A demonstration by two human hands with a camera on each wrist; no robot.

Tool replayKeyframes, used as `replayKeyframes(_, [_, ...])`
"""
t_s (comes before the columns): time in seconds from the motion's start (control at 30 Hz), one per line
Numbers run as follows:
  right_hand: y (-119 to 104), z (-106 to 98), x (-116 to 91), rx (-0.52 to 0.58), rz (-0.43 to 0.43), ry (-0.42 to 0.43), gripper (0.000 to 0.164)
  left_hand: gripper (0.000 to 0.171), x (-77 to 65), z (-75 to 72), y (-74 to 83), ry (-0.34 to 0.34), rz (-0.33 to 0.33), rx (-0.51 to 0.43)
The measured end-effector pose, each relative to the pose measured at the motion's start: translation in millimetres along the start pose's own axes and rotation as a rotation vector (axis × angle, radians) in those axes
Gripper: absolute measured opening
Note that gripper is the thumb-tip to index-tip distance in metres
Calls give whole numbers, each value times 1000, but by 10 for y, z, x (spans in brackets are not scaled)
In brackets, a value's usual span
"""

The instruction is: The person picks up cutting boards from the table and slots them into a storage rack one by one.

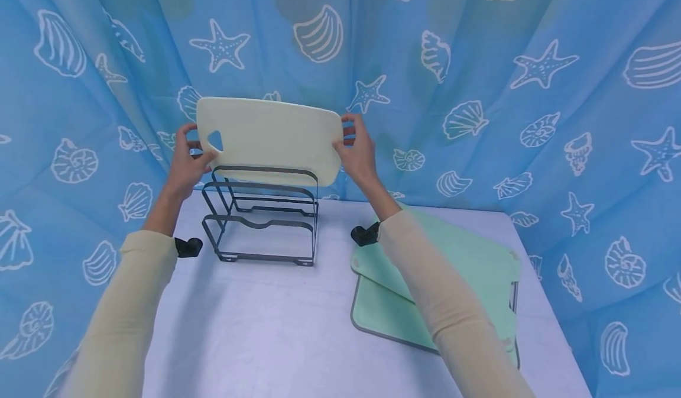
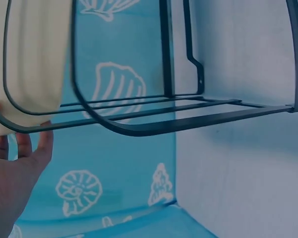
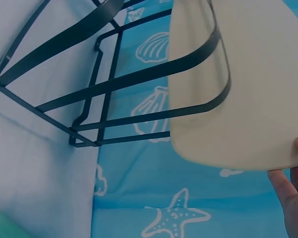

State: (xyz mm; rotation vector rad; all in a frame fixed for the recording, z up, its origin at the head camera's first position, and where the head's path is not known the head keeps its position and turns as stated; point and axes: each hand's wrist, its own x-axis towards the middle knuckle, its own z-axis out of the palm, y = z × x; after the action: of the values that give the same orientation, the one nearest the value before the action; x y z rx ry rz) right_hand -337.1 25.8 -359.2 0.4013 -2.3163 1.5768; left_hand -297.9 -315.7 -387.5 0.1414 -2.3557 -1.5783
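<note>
1. Holding the cream cutting board (image 1: 271, 135) upright between both ends, you have it behind the rear loop of the dark wire rack (image 1: 259, 226), lower edge below that loop's top; I cannot tell whether they touch.
2. Your left hand (image 1: 190, 160) pinches the end with the handle hole (image 1: 215, 141), closed to the board's thickness, thumb in front. Your right hand (image 1: 359, 149) pinches the other end likewise.
3. Watch the tilt: your right end sits slightly lower, so uneven lowering could catch a corner on the wire.
4. Pressing the board against the rear loop might tip or slide the rack, since neither hand steadies it.
5. If either pinch loosens, the smooth board could slip and drop at that end.
6. Count one cream board, one rack with three raised loops, and two mint-green boards overlapping at your right: an upper one (image 1: 468, 250) and a grey-rimmed lower one (image 1: 383, 315).
7. Add one white-covered table (image 1: 266, 327), one shell-print curtain backdrop (image 1: 479, 31) and two black wrist mounts, left (image 1: 188, 247) and right (image 1: 364, 236).
</note>
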Motion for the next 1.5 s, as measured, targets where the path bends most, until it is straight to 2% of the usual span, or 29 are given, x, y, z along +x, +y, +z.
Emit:
replayKeyframes(0.23, [120, 39, -31, -6, 7, -14, 41, 67, -18, 38, -118, -10, -35, 25])
replayKeyframes(0.33, [155, 55, -47, -14, 15, -23, 40, 65, -29, 51, -159, -18, -26, 12])
replayKeyframes(0.67, [210, 110, -78, -33, 46, -49, 40, 60, -55, 40, -329, -37, -30, 10])
replayKeyframes(1.0, [248, 176, -130, -32, 32, -87, 40, 53, -83, 5, -453, -61, -59, -4])
replayKeyframes(1.23, [283, 188, -169, -36, 66, -100, 39, 48, -98, 29, -530, -81, -65, -3])
replayKeyframes(1.33, [307, 205, -182, -49, 79, -97, 39, 47, -35, 26, -669, -87, -68, -18])
replayKeyframes(1.43, [342, 227, -200, -55, 82, -98, 39, 49, 181, 7, -1096, -86, -63, -85])
replayKeyframes(1.5, [372, 242, -212, -57, 81, -103, 38, 51, 263, 4, -1261, -95, -77, -99])
